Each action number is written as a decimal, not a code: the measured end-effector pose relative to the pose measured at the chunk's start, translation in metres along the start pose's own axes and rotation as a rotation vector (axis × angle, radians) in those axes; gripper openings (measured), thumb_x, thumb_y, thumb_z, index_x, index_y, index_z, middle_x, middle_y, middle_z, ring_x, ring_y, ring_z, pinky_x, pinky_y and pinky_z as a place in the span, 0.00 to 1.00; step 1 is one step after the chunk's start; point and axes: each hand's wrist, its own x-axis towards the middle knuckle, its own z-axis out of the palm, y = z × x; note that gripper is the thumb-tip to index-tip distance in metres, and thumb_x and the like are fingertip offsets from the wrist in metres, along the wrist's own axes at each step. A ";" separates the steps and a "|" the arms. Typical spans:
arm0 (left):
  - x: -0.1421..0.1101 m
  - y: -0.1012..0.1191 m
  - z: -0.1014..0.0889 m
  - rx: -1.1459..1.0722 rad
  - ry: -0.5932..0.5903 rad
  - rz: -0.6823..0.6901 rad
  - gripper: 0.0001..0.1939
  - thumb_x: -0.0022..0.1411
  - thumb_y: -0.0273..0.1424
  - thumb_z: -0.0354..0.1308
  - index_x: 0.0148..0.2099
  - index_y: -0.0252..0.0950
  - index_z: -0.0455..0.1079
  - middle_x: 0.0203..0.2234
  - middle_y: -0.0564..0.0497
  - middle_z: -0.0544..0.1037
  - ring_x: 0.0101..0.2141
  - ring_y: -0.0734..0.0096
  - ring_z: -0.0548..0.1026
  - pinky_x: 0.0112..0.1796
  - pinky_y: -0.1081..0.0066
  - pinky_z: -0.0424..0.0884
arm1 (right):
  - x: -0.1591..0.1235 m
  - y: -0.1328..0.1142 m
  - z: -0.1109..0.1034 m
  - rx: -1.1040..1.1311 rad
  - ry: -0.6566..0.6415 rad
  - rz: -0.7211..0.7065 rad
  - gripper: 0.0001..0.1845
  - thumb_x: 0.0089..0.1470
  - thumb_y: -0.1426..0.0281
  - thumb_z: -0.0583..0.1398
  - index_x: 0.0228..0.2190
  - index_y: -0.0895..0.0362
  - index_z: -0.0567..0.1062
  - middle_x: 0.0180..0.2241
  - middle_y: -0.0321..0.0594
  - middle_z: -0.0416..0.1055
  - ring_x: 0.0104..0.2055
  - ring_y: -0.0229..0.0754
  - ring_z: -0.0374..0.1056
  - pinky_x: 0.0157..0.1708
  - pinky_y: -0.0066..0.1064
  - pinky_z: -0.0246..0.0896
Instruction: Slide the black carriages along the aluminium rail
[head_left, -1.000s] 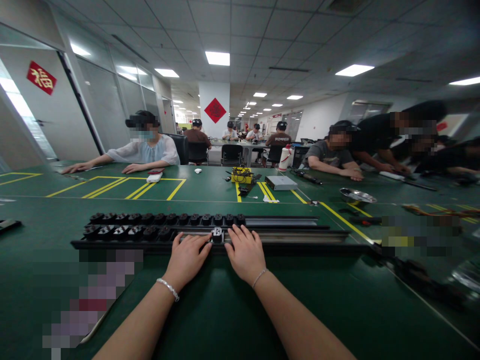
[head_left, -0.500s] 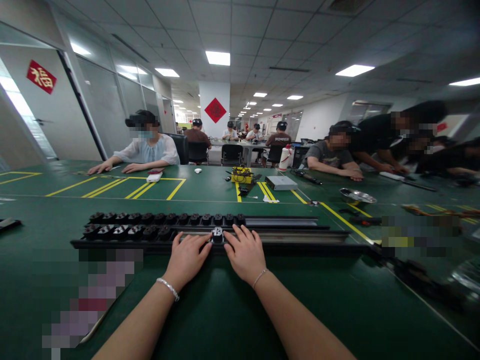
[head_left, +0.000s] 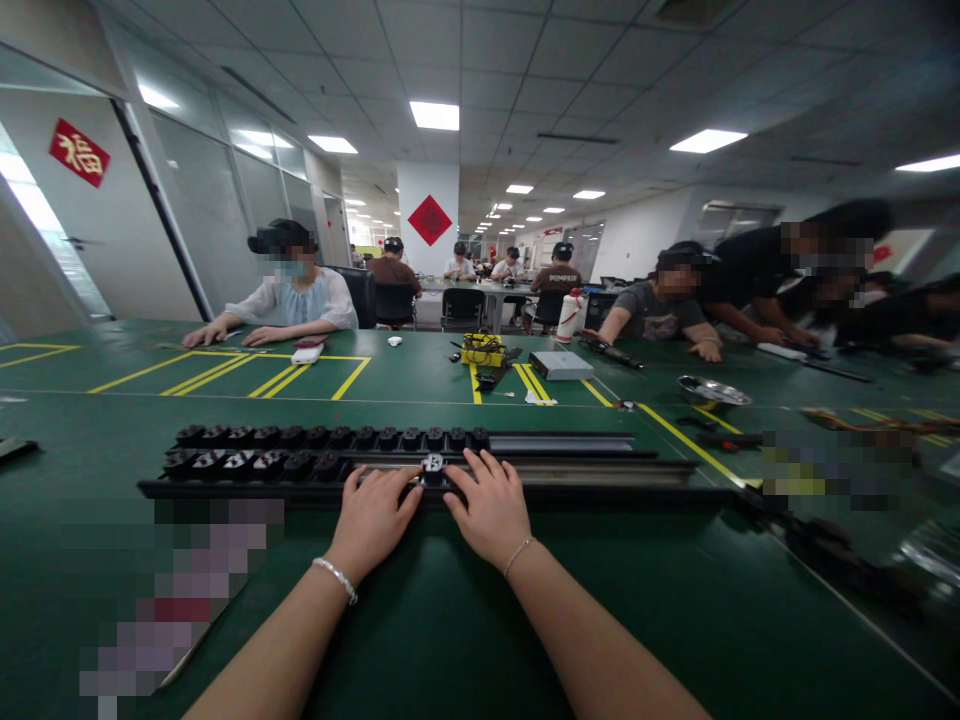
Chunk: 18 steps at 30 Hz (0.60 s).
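Note:
Two long black power tracks [head_left: 630,488] lie side by side across the green table before me. At the middle of the nearer one sits a socket module [head_left: 433,466] with a pale face, between my hands. My left hand [head_left: 377,508] lies over this track, fingers stretched, its index fingertip at the module's left side. On the other side, my right hand [head_left: 489,508] has its fingers spread along the track, with the index fingertip at the module's right side. Several similar black modules [head_left: 298,464] stand in a row to the left. The far track carries another row [head_left: 364,438].
Beyond the tracks are a yellow object with black cables [head_left: 482,350], a grey box [head_left: 561,366] and a metal bowl [head_left: 714,391]. Other people sit across the table; one person's hand [head_left: 706,349] rests at the right. A blurred-out sheet [head_left: 187,590] lies front left.
My hands and the module between them stay nearly in place. Across the table, the person in grey at the right has moved their hands apart, one reaching toward a black object.

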 end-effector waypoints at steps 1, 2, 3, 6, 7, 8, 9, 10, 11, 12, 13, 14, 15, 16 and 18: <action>0.000 0.001 0.000 0.001 0.001 -0.004 0.17 0.62 0.40 0.42 0.49 0.45 0.66 0.39 0.52 0.77 0.40 0.67 0.71 0.51 0.56 0.51 | 0.000 0.000 0.000 0.001 -0.001 -0.001 0.20 0.56 0.55 0.48 0.49 0.40 0.65 0.58 0.33 0.54 0.60 0.46 0.46 0.55 0.43 0.37; 0.000 0.001 0.000 0.001 0.003 -0.011 0.17 0.62 0.40 0.42 0.49 0.45 0.65 0.38 0.52 0.77 0.40 0.67 0.71 0.51 0.56 0.51 | 0.000 0.000 -0.001 0.002 -0.002 -0.003 0.20 0.56 0.55 0.48 0.49 0.40 0.65 0.58 0.33 0.54 0.60 0.46 0.46 0.55 0.43 0.36; 0.000 0.001 0.000 0.002 0.004 -0.018 0.17 0.62 0.41 0.42 0.49 0.44 0.65 0.38 0.51 0.77 0.40 0.67 0.71 0.51 0.56 0.51 | -0.001 0.000 -0.001 0.002 -0.004 -0.003 0.20 0.56 0.55 0.48 0.49 0.40 0.65 0.58 0.33 0.54 0.60 0.46 0.45 0.55 0.43 0.36; 0.000 0.001 0.000 0.002 0.003 -0.018 0.17 0.62 0.40 0.42 0.48 0.44 0.66 0.37 0.51 0.77 0.40 0.67 0.71 0.51 0.57 0.51 | -0.001 0.000 -0.002 -0.003 -0.013 -0.006 0.20 0.56 0.55 0.48 0.49 0.40 0.65 0.59 0.32 0.54 0.60 0.45 0.45 0.55 0.42 0.36; 0.000 0.001 0.000 0.001 0.001 -0.012 0.17 0.62 0.40 0.42 0.48 0.44 0.66 0.38 0.52 0.77 0.40 0.67 0.71 0.51 0.57 0.51 | -0.001 0.000 -0.002 -0.003 -0.012 -0.007 0.20 0.56 0.56 0.48 0.49 0.40 0.65 0.59 0.32 0.54 0.60 0.45 0.45 0.55 0.42 0.36; 0.000 0.000 0.000 -0.001 -0.003 -0.004 0.17 0.62 0.40 0.42 0.48 0.45 0.66 0.38 0.52 0.77 0.40 0.67 0.71 0.51 0.57 0.51 | -0.001 0.000 -0.002 -0.002 -0.010 -0.009 0.20 0.56 0.56 0.49 0.49 0.40 0.65 0.59 0.33 0.54 0.60 0.45 0.45 0.55 0.42 0.36; 0.000 0.000 0.000 -0.003 -0.006 0.000 0.16 0.62 0.40 0.42 0.48 0.46 0.66 0.39 0.53 0.77 0.40 0.67 0.71 0.51 0.57 0.51 | -0.001 0.001 -0.002 0.000 -0.005 -0.012 0.20 0.55 0.56 0.49 0.49 0.41 0.65 0.58 0.33 0.54 0.60 0.45 0.45 0.55 0.42 0.36; 0.001 0.000 0.000 -0.004 -0.008 0.002 0.16 0.62 0.40 0.43 0.48 0.46 0.66 0.39 0.53 0.77 0.41 0.67 0.71 0.51 0.57 0.51 | -0.001 0.001 -0.001 0.002 0.000 -0.015 0.20 0.55 0.56 0.49 0.49 0.41 0.65 0.58 0.33 0.54 0.60 0.46 0.45 0.55 0.42 0.36; 0.001 0.000 0.000 -0.004 -0.009 0.002 0.16 0.62 0.40 0.43 0.48 0.47 0.66 0.39 0.54 0.77 0.41 0.67 0.71 0.51 0.57 0.51 | -0.001 0.001 -0.001 0.005 0.003 -0.018 0.20 0.55 0.56 0.50 0.49 0.42 0.65 0.58 0.34 0.54 0.60 0.46 0.45 0.55 0.43 0.36; 0.001 -0.001 0.000 -0.003 -0.009 0.000 0.16 0.62 0.40 0.43 0.48 0.47 0.66 0.39 0.54 0.77 0.41 0.67 0.71 0.51 0.57 0.51 | 0.000 0.002 -0.001 0.007 0.005 -0.021 0.20 0.55 0.56 0.50 0.49 0.42 0.65 0.58 0.34 0.54 0.60 0.46 0.46 0.55 0.43 0.36; 0.001 -0.001 0.001 -0.001 -0.007 -0.001 0.16 0.62 0.40 0.44 0.48 0.47 0.66 0.39 0.54 0.77 0.41 0.67 0.71 0.51 0.57 0.51 | 0.000 0.002 0.000 0.010 0.007 -0.023 0.20 0.55 0.56 0.50 0.49 0.43 0.65 0.58 0.34 0.54 0.60 0.46 0.46 0.55 0.43 0.37; 0.001 -0.001 0.001 0.000 -0.006 -0.001 0.15 0.62 0.40 0.44 0.48 0.47 0.66 0.39 0.54 0.77 0.41 0.67 0.71 0.51 0.57 0.51 | 0.000 0.002 0.000 0.012 0.009 -0.026 0.20 0.54 0.56 0.50 0.49 0.43 0.65 0.58 0.34 0.55 0.60 0.46 0.46 0.55 0.43 0.37; 0.001 -0.001 0.001 0.000 -0.005 0.000 0.15 0.62 0.40 0.44 0.48 0.48 0.67 0.39 0.55 0.77 0.41 0.67 0.71 0.51 0.57 0.51 | 0.000 0.002 0.000 0.013 0.011 -0.028 0.20 0.54 0.56 0.50 0.49 0.43 0.65 0.58 0.34 0.55 0.60 0.46 0.46 0.55 0.43 0.37; 0.001 -0.001 0.001 0.000 -0.004 0.002 0.15 0.62 0.40 0.44 0.48 0.48 0.67 0.39 0.55 0.77 0.41 0.67 0.71 0.51 0.57 0.50 | 0.000 0.002 0.000 0.015 0.013 -0.029 0.20 0.54 0.56 0.50 0.49 0.43 0.65 0.58 0.34 0.55 0.60 0.46 0.46 0.55 0.43 0.37; 0.001 -0.001 0.001 -0.002 -0.003 0.007 0.15 0.62 0.40 0.44 0.48 0.48 0.67 0.40 0.56 0.77 0.41 0.68 0.71 0.51 0.57 0.50 | 0.000 0.002 0.000 0.016 0.014 -0.027 0.20 0.54 0.56 0.51 0.49 0.44 0.65 0.58 0.35 0.55 0.60 0.47 0.46 0.55 0.43 0.37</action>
